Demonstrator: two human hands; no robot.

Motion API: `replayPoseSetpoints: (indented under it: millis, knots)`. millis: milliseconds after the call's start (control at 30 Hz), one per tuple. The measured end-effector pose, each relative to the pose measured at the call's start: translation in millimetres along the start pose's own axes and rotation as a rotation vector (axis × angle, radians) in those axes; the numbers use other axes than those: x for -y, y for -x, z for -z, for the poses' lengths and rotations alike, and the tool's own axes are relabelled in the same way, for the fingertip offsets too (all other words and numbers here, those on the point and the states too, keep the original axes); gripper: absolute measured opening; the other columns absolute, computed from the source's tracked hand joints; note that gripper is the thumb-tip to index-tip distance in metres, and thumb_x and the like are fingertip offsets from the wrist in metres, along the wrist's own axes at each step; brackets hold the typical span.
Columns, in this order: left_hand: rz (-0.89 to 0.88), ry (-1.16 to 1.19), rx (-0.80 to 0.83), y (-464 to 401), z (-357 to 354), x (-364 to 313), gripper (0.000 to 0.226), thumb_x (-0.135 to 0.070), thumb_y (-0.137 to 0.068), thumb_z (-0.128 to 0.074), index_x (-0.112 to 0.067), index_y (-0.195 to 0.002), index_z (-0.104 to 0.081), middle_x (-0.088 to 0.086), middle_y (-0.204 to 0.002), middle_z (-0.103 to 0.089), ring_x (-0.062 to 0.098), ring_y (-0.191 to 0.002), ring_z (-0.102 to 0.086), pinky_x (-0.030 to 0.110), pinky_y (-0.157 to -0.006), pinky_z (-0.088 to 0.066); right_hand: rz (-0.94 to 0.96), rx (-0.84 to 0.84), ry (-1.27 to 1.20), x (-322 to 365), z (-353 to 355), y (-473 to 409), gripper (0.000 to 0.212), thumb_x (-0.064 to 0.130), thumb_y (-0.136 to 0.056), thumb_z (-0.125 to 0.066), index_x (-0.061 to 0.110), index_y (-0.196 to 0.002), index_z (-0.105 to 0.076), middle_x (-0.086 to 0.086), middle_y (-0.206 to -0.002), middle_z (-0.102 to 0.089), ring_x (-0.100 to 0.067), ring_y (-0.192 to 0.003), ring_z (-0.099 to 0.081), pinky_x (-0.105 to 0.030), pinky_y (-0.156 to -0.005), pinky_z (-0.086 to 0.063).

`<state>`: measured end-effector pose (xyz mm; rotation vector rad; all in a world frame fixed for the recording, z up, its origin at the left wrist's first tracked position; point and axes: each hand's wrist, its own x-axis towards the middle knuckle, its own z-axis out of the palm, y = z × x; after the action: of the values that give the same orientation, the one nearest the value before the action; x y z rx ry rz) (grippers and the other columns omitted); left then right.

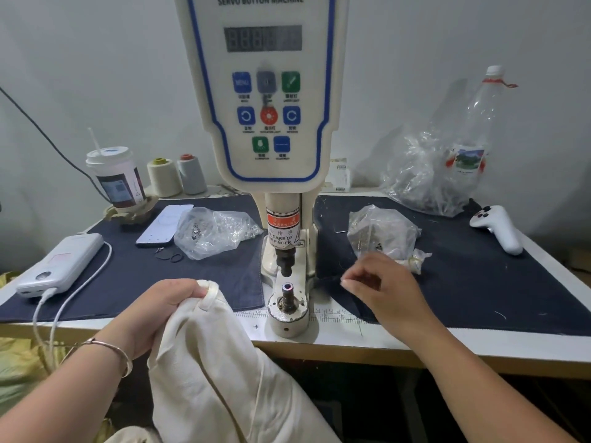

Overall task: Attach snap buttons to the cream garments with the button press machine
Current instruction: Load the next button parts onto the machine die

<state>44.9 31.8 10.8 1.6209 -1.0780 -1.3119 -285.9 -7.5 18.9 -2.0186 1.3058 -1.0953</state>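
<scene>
The servo button machine (265, 91) stands at the middle of the table, its upper punch (285, 266) raised above the lower die (287, 287), which has a small ring on top. My left hand (160, 308) grips the folded top edge of a cream garment (204, 362) that hangs off the table's front edge, just left of the die. My right hand (380, 286) hovers right of the die, fingers curled and pinched around small dark snap pieces that are blurred. A clear bag of snap parts (380, 231) lies right behind that hand.
A second bag of snaps (211, 230), a phone (164, 223), a power bank (60, 263) with its cable, a lidded cup (115, 177) and two thread cones (163, 177) sit on the left. A large plastic bag (422, 174), a bottle (476, 123) and a white controller (497, 228) are on the right.
</scene>
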Motion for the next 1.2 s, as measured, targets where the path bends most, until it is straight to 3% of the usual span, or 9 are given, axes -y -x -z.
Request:
replayPoseSetpoints:
  millis: [400,600,733,967,1200]
  knots:
    - [-0.02,0.005,-0.027,0.4,-1.7,-0.3,0.036,-0.017,-0.092,-0.06,-0.019,-0.056,-0.064,0.005,-0.063,-0.058,0.014,-0.054,-0.056,0.027,-0.051,-0.045,0.098,0.119,-0.069,39.1,-46.4,-16.2,0.009,0.01,-0.082,-0.075,0.008,-0.08,-0.067,0.002,-0.084,-0.063,-0.013,-0.073,-0.057,-0.012,-0.068,-0.042]
    - [-0.019,0.002,-0.037,-2.0,0.2,1.1,0.023,-0.02,-0.087,-0.065,-0.015,-0.064,-0.062,0.009,-0.068,-0.057,0.016,-0.058,-0.055,0.03,-0.058,-0.044,0.096,0.137,-0.008,45.4,-43.5,-19.9,0.021,0.009,-0.08,-0.077,0.018,-0.077,-0.058,0.015,-0.066,-0.051,0.007,-0.061,-0.052,-0.007,-0.061,-0.039]
    - [-0.005,0.006,-0.035,-0.4,-0.6,-1.0,0.017,-0.03,-0.068,-0.068,-0.014,-0.064,-0.062,0.008,-0.066,-0.057,0.016,-0.057,-0.055,0.028,-0.056,-0.045,0.117,0.156,0.001,44.9,-42.7,-21.1,0.013,0.008,-0.079,-0.078,0.01,-0.08,-0.065,0.015,-0.065,-0.048,0.007,-0.06,-0.05,-0.007,-0.061,-0.039]
    - [-0.01,-0.008,-0.043,-2.1,0.5,0.6,0.02,-0.031,-0.066,-0.068,-0.014,-0.068,-0.059,0.008,-0.068,-0.055,0.018,-0.06,-0.052,0.032,-0.061,-0.042,0.052,0.175,-0.071,41.2,-42.0,-22.7,0.011,0.007,-0.077,-0.08,0.013,-0.076,-0.072,0.015,-0.061,-0.053,0.006,-0.058,-0.054,-0.005,-0.058,-0.038]
    - [-0.008,-0.011,-0.042,-6.0,2.5,4.0,0.024,-0.032,-0.064,-0.069,-0.012,-0.073,-0.062,0.01,-0.071,-0.056,0.021,-0.064,-0.053,0.033,-0.062,-0.043,0.03,0.191,-0.045,44.2,-38.9,-23.8,0.022,0.01,-0.077,-0.08,0.027,-0.068,-0.069,-0.005,-0.08,-0.067,-0.014,-0.068,-0.058,-0.009,-0.062,-0.042]
